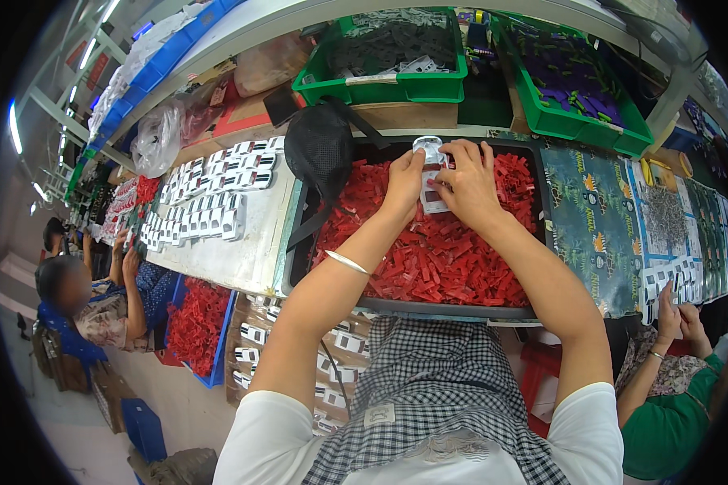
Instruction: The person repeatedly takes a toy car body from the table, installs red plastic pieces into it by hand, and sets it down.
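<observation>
Over a black tray heaped with red plastic parts, both my hands are closed on a white toy car shell. My left hand grips its left side, thumb near the far end. From the right, my right hand bends its fingers over the shell, fingertips on its upper face. Dark red shows on the shell beside those fingertips; whether they also pinch a small red part cannot be made out. A black mesh bag or cap with a strap hangs over the tray's far left corner.
White car shells stand in rows on the left table. Green bins of small parts sit behind the tray. A patterned sheet lies at right. Below left are a blue crate and more shells. Co-workers sit at both sides.
</observation>
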The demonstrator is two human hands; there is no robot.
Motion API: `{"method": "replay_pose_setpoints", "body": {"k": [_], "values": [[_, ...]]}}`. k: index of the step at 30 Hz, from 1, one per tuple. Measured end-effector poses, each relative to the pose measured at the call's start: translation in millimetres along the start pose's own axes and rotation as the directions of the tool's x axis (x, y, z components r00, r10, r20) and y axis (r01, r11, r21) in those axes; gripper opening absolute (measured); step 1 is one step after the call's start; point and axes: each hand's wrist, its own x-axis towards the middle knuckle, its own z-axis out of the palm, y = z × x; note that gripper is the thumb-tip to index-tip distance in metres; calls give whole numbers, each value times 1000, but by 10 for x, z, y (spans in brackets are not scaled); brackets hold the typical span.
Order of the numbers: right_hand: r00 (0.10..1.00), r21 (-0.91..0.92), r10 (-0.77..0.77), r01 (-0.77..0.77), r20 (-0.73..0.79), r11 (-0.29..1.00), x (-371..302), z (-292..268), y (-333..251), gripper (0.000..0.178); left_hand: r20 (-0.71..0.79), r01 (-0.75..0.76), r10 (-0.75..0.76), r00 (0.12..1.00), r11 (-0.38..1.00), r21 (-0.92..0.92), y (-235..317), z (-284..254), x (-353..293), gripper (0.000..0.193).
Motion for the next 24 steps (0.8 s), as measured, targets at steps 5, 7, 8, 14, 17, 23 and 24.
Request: {"method": "replay_pose_setpoints", "body": {"k": [5, 7, 8, 14, 17, 23, 24], "values": [[990, -60, -77, 70, -115, 996, 49, 13, 44, 8, 60, 17, -20, 998, 999, 48, 20, 64, -43, 28], [985, -104, -118, 106, -124, 989, 41, 49, 59, 8, 56, 35, -37, 998, 999, 33, 64, 85, -62, 28], [984, -150, -138, 121, -110, 981, 44, 79, 49, 9, 56, 35, -36, 998, 999, 33, 59, 79, -59, 28], [989, -205, -127, 109, -75, 973, 31, 77, -13, 9, 0, 46, -46, 999, 998, -42, 34, 18, -16, 28], [988, -128, -90, 73, -126, 989, 46, 69, 20, 10, 33, 32, -32, 999, 999, -5, 31, 29, -18, 27], [986, -62, -10, 0, -168, 998, 49, 51, 4, 13, 104, 54, -50, 993, 998, -44, 19, 58, -51, 20], [985, -64, 5, -16, -174, 998, 44, 56, 7, 14, 105, 55, -50, 993, 997, -45, 24, 66, -57, 20]]}}
